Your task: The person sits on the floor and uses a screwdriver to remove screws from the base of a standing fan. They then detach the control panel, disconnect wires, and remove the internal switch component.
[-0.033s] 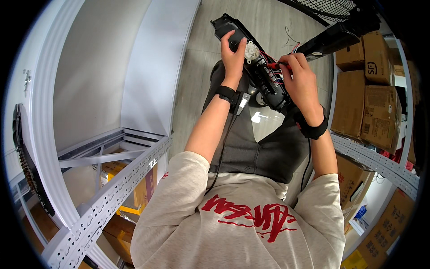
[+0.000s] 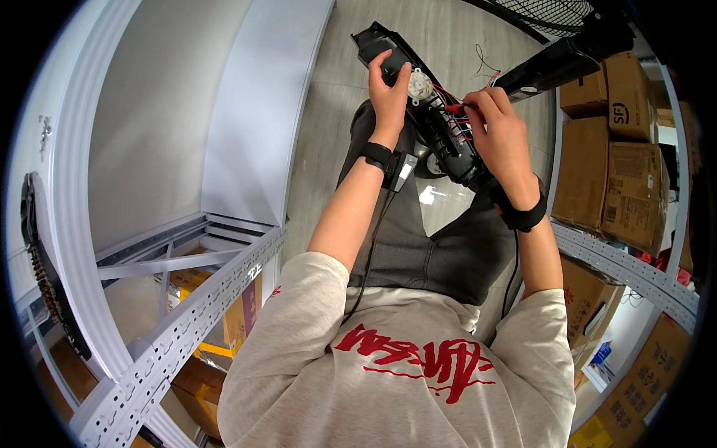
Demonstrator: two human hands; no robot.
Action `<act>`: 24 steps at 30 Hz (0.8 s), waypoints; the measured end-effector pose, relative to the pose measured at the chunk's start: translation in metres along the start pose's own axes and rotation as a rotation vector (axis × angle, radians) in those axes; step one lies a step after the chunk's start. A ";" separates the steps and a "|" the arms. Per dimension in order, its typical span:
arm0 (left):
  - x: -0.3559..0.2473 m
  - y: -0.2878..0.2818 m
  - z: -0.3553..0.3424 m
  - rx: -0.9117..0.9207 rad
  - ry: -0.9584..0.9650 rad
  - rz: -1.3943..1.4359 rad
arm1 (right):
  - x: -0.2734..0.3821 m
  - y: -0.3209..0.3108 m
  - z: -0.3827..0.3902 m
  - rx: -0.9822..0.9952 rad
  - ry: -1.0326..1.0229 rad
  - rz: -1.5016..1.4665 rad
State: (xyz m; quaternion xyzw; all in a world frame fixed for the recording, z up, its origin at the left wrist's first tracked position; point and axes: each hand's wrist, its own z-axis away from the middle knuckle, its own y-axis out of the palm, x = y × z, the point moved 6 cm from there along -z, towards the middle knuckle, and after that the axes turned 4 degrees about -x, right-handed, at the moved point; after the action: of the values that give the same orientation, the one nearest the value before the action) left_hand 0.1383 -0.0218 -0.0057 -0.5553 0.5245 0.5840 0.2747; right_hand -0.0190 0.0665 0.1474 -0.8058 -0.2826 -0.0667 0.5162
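Left hand [image 2: 388, 101] is up against the black housing [image 2: 437, 131], thumb and forefinger parted; its other fingers are out of sight, so I can't tell whether it grips. Over on the other side, the right hand [image 2: 506, 138] is pinched on a red piece [image 2: 453, 109], too small to name, the fingers covering part of it! That housing slants between the hands at the knees, a white gearbox [image 2: 420, 86] near the left thumb. Thin wires [image 2: 461, 137] cross its open side and slip from view behind the right hand. Up top, a mesh grille [image 2: 549, 9] is cut off by the frame's edge.
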 end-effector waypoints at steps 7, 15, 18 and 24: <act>0.002 -0.002 -0.001 -0.004 -0.020 -0.043 | 0.008 0.006 -0.008 0.070 0.021 0.107; 0.005 -0.002 -0.002 -0.023 -0.040 -0.017 | 0.026 0.004 -0.019 0.146 -0.359 -0.050; 0.005 -0.003 -0.001 -0.021 -0.026 -0.020 | 0.026 0.001 -0.022 0.170 -0.360 -0.064; -0.007 0.003 0.002 -0.012 -0.037 -0.033 | 0.005 0.003 -0.018 0.090 -0.060 0.284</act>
State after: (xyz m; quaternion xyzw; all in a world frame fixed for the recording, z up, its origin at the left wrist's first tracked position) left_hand 0.1366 -0.0188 0.0011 -0.5546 0.5064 0.5927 0.2908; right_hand -0.0099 0.0515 0.1552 -0.8153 -0.1835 0.0438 0.5474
